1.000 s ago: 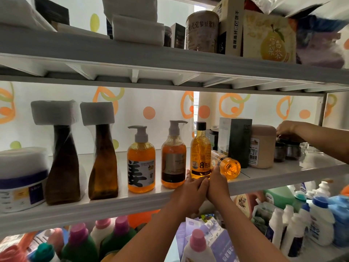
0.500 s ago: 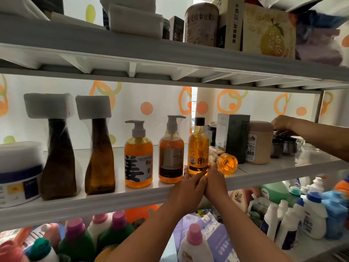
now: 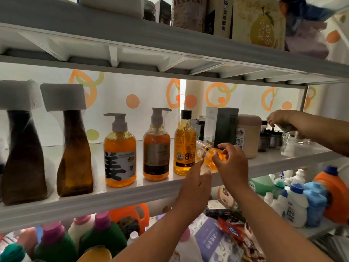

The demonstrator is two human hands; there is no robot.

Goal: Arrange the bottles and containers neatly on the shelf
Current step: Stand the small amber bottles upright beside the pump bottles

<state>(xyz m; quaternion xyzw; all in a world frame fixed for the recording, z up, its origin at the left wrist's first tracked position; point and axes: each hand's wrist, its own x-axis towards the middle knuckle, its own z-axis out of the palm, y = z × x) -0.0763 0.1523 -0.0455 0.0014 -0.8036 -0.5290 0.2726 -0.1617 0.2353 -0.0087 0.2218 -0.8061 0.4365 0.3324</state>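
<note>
The middle shelf [image 3: 113, 201] carries six bottles in a row. Two tall brown bottles [image 3: 74, 157] with white-wrapped tops stand at the left. Next come two pump bottles [image 3: 120, 154] filled with orange liquid, then one upright amber bottle [image 3: 184, 148] with a black cap. The sixth is the tipped bottle [image 3: 205, 152], which holds the same golden liquid.

The tipped bottle lies near the shelf's front edge, just right of the upright amber bottle and in front of a dark box [image 3: 221, 125]. Its long axis runs from back-left to front-right, with the base pointing toward the camera and the neck hidden behind.

The right hand [image 3: 233, 165] curls its fingers round the base end. The left hand [image 3: 194, 186] has its fingers straight, the tips reaching up beneath the tipped bottle.

One beige jar [image 3: 249, 135] stands right of the box. Past it, another person's hand [image 3: 279, 119] hovers over small jars [image 3: 272, 138].
</note>
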